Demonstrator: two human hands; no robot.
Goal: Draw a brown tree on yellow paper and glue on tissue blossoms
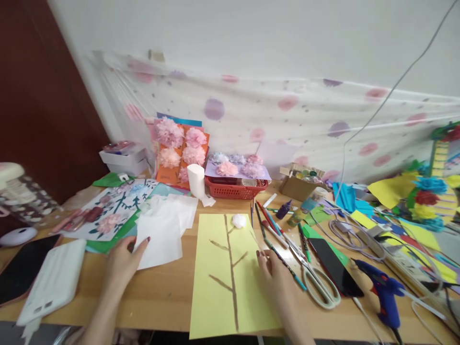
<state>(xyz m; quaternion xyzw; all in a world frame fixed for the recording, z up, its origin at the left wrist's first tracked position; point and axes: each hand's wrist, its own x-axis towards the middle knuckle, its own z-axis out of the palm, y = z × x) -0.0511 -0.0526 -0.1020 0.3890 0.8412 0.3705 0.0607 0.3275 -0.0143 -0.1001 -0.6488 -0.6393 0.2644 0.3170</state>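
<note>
My left hand (125, 256) pinches the near left corner of a thin white tissue sheet (160, 242), which lies over other white sheets (183, 206). A yellow sheet of paper (212, 258) lies flat in front of me, with a brown branching stem (233, 275) on it. Near the stem's top sits a white crumpled tissue flower (238, 221). My right hand (275, 270) rests at the yellow sheet's right edge with its fingers curled. A thin pale stick (254, 238) seems to stick out from its fingertips.
Right of the yellow sheet lie scissors (321, 285), pencils (264, 225), a phone (336, 266) and a blue glue gun (384, 292) with cables. A tissue roll (196, 180) and red basket (233, 189) stand behind. Left are a power bank (53, 282) and another phone (27, 268).
</note>
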